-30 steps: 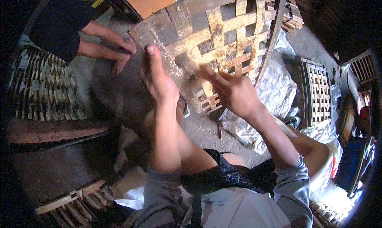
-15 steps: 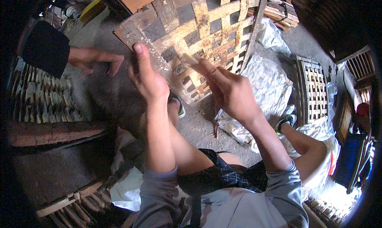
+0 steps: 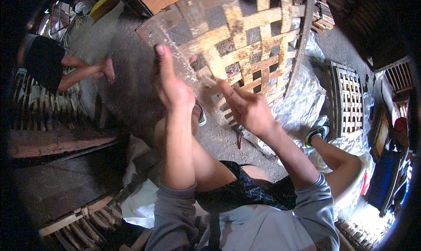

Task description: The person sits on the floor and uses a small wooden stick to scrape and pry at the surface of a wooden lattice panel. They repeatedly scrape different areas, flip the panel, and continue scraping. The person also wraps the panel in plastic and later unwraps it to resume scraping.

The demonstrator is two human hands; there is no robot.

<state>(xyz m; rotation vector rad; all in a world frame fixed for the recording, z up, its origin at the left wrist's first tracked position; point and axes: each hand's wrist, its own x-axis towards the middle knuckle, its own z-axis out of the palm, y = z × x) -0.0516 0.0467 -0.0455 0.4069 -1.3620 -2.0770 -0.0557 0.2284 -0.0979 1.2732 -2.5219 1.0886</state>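
Note:
A woven wooden lattice panel (image 3: 247, 21) with flaking, stained slats stands tilted before me, its lower part over my legs. My left hand (image 3: 173, 86) grips the plain board along its left edge, thumb upright on the near side, fingers mostly hidden behind it. My right hand (image 3: 253, 110) is closed around a small pale flat piece (image 3: 206, 77), blurred, held against or just over the panel's lower-left part. Pale flakes speckle the board beside my left thumb. My feet and bent bare legs show below and behind the panel.
A crumpled plastic sheet (image 3: 298, 102) lies on the floor by another lattice panel (image 3: 351, 99). A wood bundle (image 3: 322, 16) is at the back. At left, another person's bare feet (image 3: 105, 71) show near stacked slatted pieces (image 3: 39, 110) and a dark wooden ledge (image 3: 66, 143).
The panel shifted left, then back right. My right hand moved slightly left and down, still with the pale piece. The other person's legs moved left and lower.

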